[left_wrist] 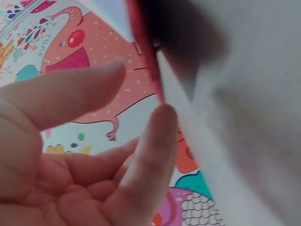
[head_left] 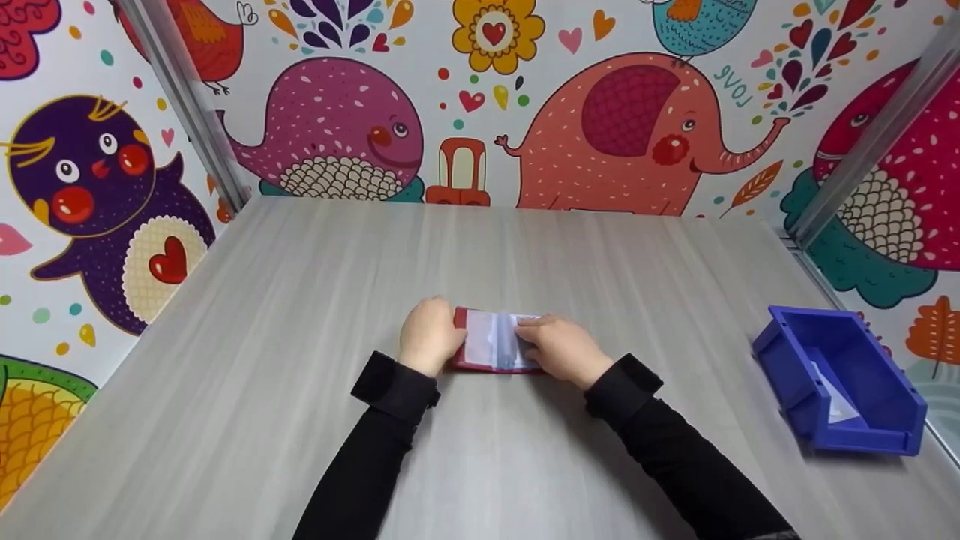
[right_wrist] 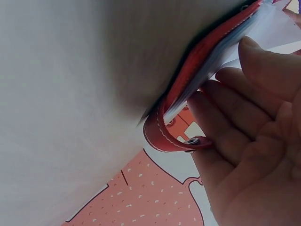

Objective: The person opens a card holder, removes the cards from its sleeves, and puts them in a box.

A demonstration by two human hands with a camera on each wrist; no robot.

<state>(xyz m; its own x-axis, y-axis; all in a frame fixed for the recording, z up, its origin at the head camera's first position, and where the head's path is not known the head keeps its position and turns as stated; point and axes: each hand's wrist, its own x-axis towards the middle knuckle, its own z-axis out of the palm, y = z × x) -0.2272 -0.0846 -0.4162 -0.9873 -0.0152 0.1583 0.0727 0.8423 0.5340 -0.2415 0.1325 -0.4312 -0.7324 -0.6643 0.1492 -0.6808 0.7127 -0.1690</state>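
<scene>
On the table, in front of the person, lies an opened red card holder with clear plastic sleeves inside. The left hand is at its left edge; in the left wrist view the index fingertip touches the red cover's edge while the thumb stays apart from it. The right hand holds the right side, its thumb against the sleeves and other fingers at their edge. A red strap with a metal snap curves out beside the right fingers. The holder's underside is hidden.
A blue plastic bin with a white paper-like piece inside stands at the table's right side. Walls printed with cartoon animals border the grey table at the back and sides.
</scene>
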